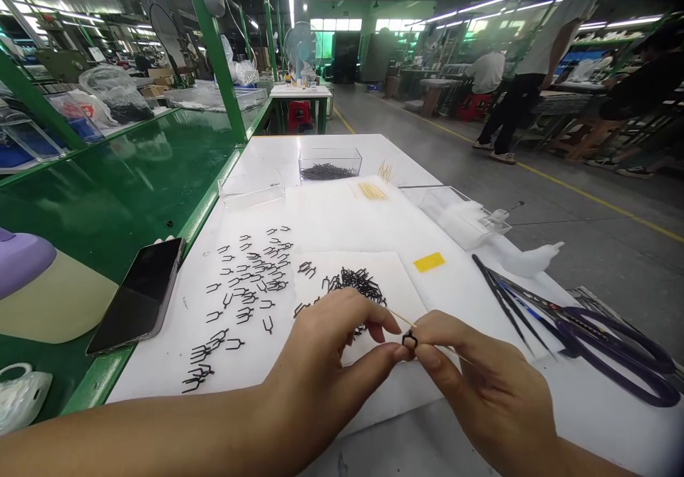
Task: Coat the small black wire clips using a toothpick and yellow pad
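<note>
A small black forked part (409,340) is pinched between the fingertips of both hands above the white table. My left hand (342,349) grips its left side between thumb and fingers. My right hand (481,377) holds its right side, along with a thin wooden stick (402,317) that points up and left. Just beyond my left hand, a pile of black forked parts (357,284) lies on a white sheet (398,274). More black forked parts (251,277) are spread over the table to the left.
Black tweezers (502,299) and purple-handled scissors (582,324) lie right; a phone (140,291) lies left. Farther back are a clear box (330,165) of black parts, wooden sticks (372,191) and a yellow piece (429,262). A person (529,70) stands beyond the aisle.
</note>
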